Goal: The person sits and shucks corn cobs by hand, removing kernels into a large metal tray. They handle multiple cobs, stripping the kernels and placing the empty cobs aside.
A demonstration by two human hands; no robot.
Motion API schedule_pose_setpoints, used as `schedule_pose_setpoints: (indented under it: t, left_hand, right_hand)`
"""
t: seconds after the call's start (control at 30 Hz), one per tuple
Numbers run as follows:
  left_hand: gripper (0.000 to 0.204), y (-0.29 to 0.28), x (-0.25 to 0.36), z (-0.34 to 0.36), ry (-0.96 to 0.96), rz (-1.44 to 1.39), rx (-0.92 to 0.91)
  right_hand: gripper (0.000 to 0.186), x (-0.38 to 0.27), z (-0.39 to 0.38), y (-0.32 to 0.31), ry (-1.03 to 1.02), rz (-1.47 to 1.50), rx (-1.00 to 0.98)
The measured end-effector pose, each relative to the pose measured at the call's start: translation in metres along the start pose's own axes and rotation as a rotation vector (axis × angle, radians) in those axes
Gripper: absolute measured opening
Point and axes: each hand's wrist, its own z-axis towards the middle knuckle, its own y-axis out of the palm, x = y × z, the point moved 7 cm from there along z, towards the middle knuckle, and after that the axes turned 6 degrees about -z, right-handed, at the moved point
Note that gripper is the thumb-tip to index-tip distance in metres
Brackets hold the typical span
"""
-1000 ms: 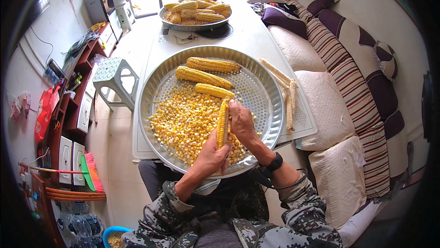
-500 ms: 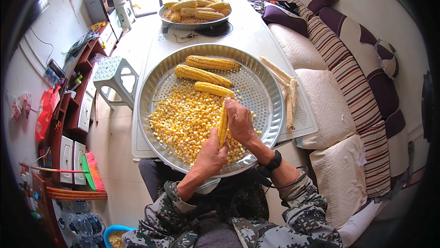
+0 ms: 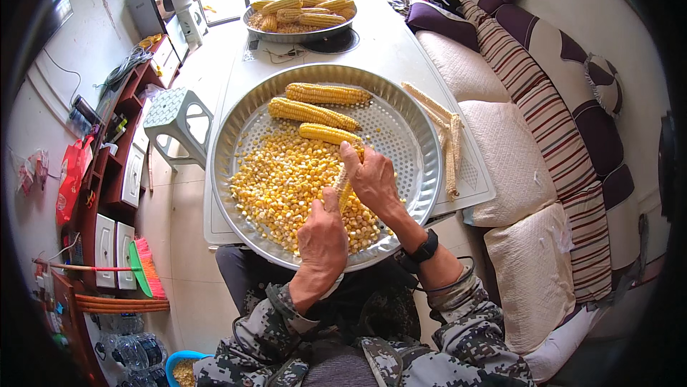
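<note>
From my remote seat, I see the left hand and the right hand both closed on one corn cob. The right fingers curl around its far end; the left thumb lies along its near part, and the other left fingers are hidden under the fist. The cob is tilted, above the middle of the round metal pan, toward five o'clock. Much of it is covered, so I cannot tell how many rows are bare.

I judge that the step in hand is pushing kernels off this cob with the thumbs. Below the hands, loose kernels spread from six to ten o'clock in the pan; the dotted base shows bare at three o'clock.

Three kernelled cobs lie near twelve o'clock inside the pan. Outside its rim, at two to three o'clock, stripped cobs rest on the white worktop. Farther away, at twelve o'clock, a smaller pan carries more cobs.

In my opinion, the next move calls for a firm hold by one hand, a small turn of the cob to meet unshelled rows, and thumb pressure kept low over the pan.
</note>
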Motion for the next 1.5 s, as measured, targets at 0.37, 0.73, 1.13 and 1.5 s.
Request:
schedule_pose_setpoints:
  t: [0.37, 0.73, 1.13, 1.5]
  left_hand:
    - [0.033, 0.02, -0.012, 0.002, -0.13, -0.383, -0.328]
    - [0.03, 0.032, -0.023, 0.001, -0.234, -0.762, -0.362]
    - [0.028, 0.002, -0.005, 0.0, -0.021, -0.061, -0.023]
    - [0.025, 0.026, -0.025, 0.004, -0.3, -1.113, -0.449]
  right_hand:
    - [0.056, 0.007, 0.002, 0.011, -0.176, 0.057, -0.015]
    - [0.05, 0.037, 0.003, 0.043, -0.104, 0.44, -0.113]
    - [0.049, -0.004, -0.001, 0.001, -0.2, 0.009, 0.082]
    - [0.027, 0.026, 0.004, 0.022, 0.086, 0.715, -0.307]
